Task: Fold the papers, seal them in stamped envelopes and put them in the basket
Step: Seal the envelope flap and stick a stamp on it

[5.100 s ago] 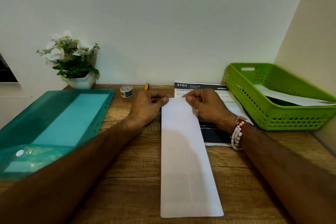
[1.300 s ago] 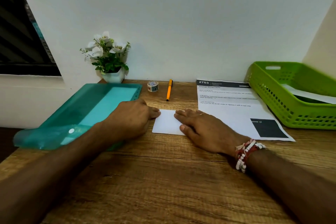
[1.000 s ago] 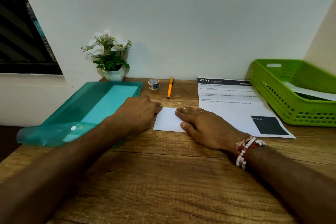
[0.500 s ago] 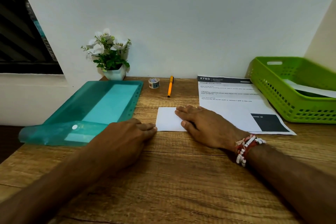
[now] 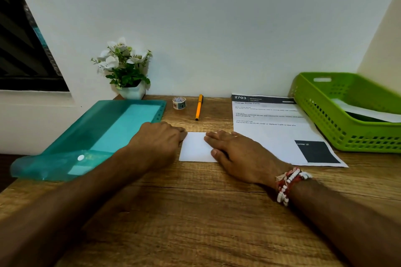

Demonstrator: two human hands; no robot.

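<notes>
A small white folded paper (image 5: pixel 195 147) lies flat on the wooden table (image 5: pixel 195 212). My left hand (image 5: pixel 158 141) has its curled fingertips against the paper's upper left edge. My right hand (image 5: pixel 238 154) lies flat over the paper's right part and presses it down, hiding that side. A green basket (image 5: pixel 325 119) stands at the right with a white envelope (image 5: pixel 368 112) lying in it. A small roll of stamps (image 5: pixel 179 103) sits near the wall.
A printed sheet (image 5: pixel 271 134) lies between the folded paper and the basket. A teal plastic folder (image 5: pixel 97 136) covers the left of the table and overhangs its edge. An orange pen (image 5: pixel 198 107) and a potted white flower (image 5: pixel 125 71) stand by the wall.
The long strip from five seconds ago is now a small folded rectangle. In the last half second my left hand slid from the paper's near left corner up to its far left edge.
</notes>
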